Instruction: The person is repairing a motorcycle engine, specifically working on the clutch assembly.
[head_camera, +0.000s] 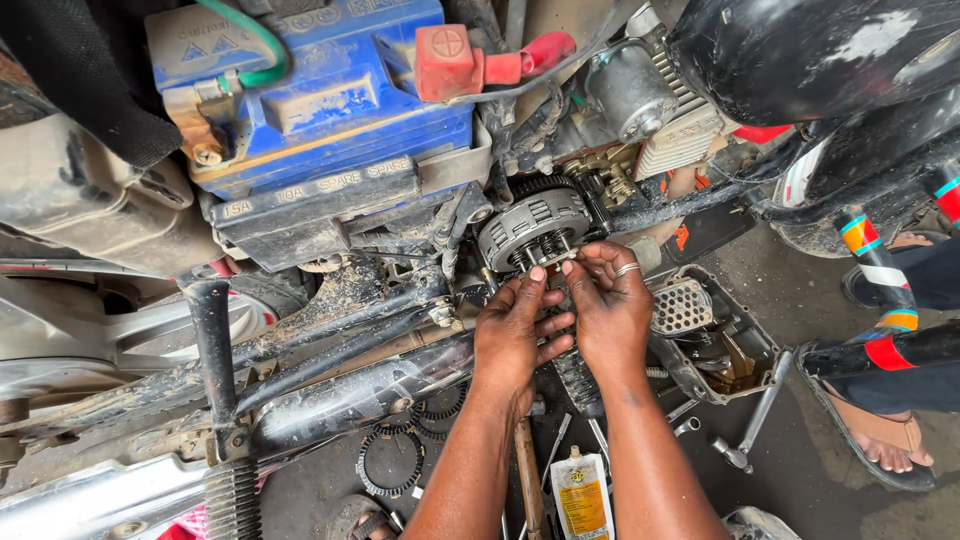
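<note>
While both hands meet at the clutch:
Left hand (512, 335): fingers curled, fingertips on clutch (532, 228) at 6 o'clock.
Right hand (607, 300): pinching beside it; held part hidden.
Battery (320, 90): 10 o'clock of clutch.

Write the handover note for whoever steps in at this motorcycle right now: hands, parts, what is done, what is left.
Left hand: fingertips at the lower edge of the clutch assembly; whether its grip closes on a part cannot be told.
Right hand, ring on one finger: fingertips beside the left's, same spot; grip equally unclear.
Parts: clutch assembly exposed on the engine, its springs visible. Toothed clutch plates lie on the floor below the frame. Ratchet wrench on the floor to the right, beside a tray of parts. Small bottle between the forearms.
Done: engine side is open, some plates out.
Left: those plates are not on the clutch.
</note>
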